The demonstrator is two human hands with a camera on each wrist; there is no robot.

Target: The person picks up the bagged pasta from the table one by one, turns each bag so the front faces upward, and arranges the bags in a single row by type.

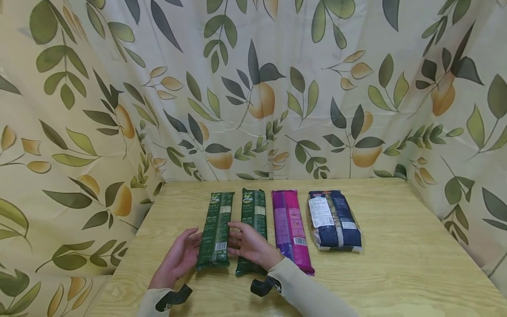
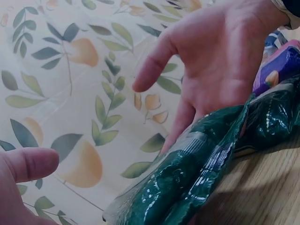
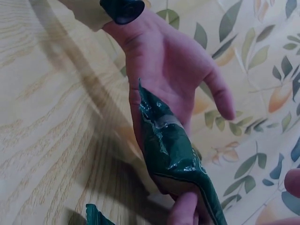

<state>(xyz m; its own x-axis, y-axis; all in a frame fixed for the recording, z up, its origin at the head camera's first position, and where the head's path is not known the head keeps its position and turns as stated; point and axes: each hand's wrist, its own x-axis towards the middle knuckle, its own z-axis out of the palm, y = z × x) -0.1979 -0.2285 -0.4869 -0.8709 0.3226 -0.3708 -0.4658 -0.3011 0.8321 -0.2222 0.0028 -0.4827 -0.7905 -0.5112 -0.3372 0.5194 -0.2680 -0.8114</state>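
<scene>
A long green spaghetti packet (image 1: 214, 231) lies between both hands, tilted in the wrist views. My left hand (image 1: 183, 255) is along its left side, the fingers passing beneath its edge and the thumb raised off it. My right hand (image 1: 253, 246) is at the opposite edge, palm facing the packet, thumb apart from it; its fingertips (image 3: 183, 208) show under the packet in the right wrist view. Neither hand curls round it. A second green packet (image 1: 253, 207) lies just right of the first, partly covered by my right hand.
Right of the green packets lies a pink and purple packet (image 1: 291, 220), close to my right wrist. Farther right is a dark blue bag (image 1: 336, 220) with white labels. All are on a light wooden table (image 1: 400, 264), with leaf-and-fruit patterned curtains (image 1: 277, 145) behind and at the sides.
</scene>
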